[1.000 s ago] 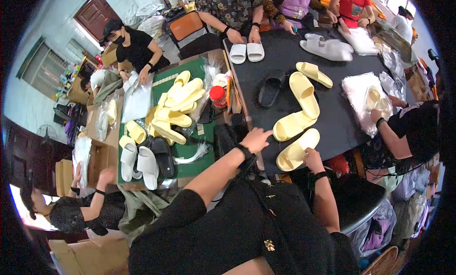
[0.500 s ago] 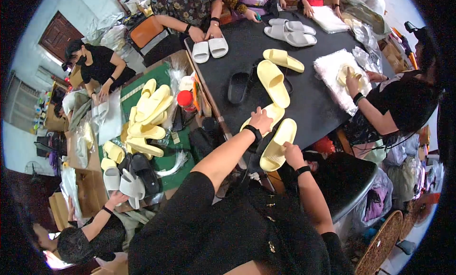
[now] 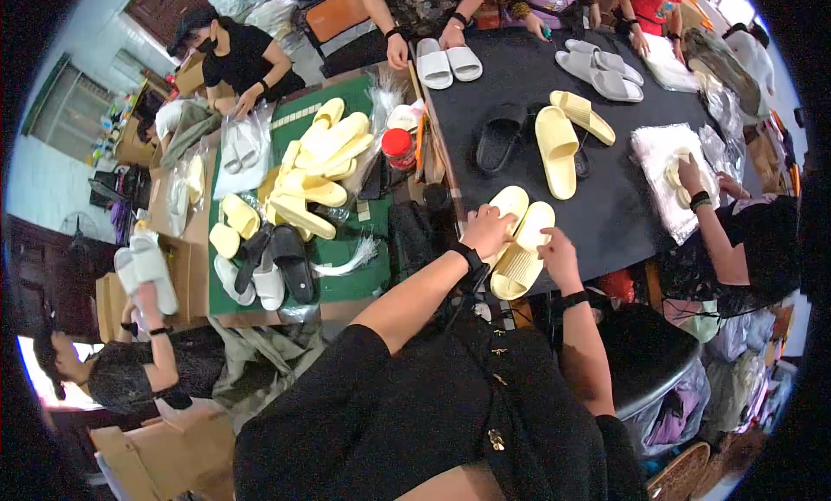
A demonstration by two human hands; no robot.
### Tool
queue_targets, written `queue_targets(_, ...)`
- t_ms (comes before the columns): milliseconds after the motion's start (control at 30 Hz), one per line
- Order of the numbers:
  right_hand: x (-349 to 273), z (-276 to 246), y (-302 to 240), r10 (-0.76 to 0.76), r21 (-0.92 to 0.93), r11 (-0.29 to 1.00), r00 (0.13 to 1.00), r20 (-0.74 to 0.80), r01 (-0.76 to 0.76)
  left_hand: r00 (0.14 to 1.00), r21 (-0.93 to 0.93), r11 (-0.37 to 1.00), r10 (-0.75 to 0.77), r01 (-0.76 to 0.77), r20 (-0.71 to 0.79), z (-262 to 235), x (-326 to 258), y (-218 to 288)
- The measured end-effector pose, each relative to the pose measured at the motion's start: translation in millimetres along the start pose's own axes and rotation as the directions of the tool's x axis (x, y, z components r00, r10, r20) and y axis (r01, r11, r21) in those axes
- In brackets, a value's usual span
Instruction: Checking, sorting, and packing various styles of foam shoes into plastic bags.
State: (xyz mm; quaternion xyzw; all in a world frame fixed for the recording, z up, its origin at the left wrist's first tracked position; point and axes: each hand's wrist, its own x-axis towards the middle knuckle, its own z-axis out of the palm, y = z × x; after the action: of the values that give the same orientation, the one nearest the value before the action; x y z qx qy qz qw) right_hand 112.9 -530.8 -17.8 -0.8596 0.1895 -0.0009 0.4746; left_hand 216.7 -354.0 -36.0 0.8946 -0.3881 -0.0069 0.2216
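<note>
Two pale yellow slide slippers lie side by side on the near edge of the black table. My left hand (image 3: 486,231) grips the outer side of the left yellow slipper (image 3: 511,203) and hides part of it. At the right yellow slipper (image 3: 518,271), my right hand (image 3: 558,252) pinches the side edge of its strap. Just beyond them another yellow slipper (image 3: 557,150) lies with its toe pointing away, beside a further yellow slipper (image 3: 587,117) set at a slant. A black slipper (image 3: 500,142) sits to their left, and a second black one is partly hidden beneath the yellow pair.
Grey slippers (image 3: 602,71) rest at the far right. A co-worker's hands touch white slippers (image 3: 448,65) at the far edge. On the left, a green mat (image 3: 368,263) bears heaped yellow slippers and a red-lidded jar (image 3: 398,148). Another person handles slippers over white packaging (image 3: 662,189).
My view has turned left. The two near slippers now lie close together, with my left hand at the left one's side. A co-worker at left has lifted light grey slippers off the mat.
</note>
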Motion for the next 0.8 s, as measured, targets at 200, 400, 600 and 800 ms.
queue_targets(200,1,-28,-82,-0.01,0.758,0.653,1.0,0.019,-0.008,0.946,-0.848,0.515,0.199,0.121,0.256,-36,10,29)
queue_targets(400,11,-41,-92,-0.059,0.9,0.399,0.984,-0.167,0.176,0.915,-0.89,0.399,0.233,0.218,0.329,-50,-13,46)
queue_targets(600,20,-21,-85,-0.205,0.892,0.442,0.979,-0.001,0.094,0.977,-0.946,0.248,-0.02,0.21,0.212,-81,-34,51)
queue_targets(800,-6,5,-147,-0.347,0.876,0.479,0.929,0.129,0.058,0.978,-0.891,0.427,0.063,0.156,0.201,-74,-45,43)
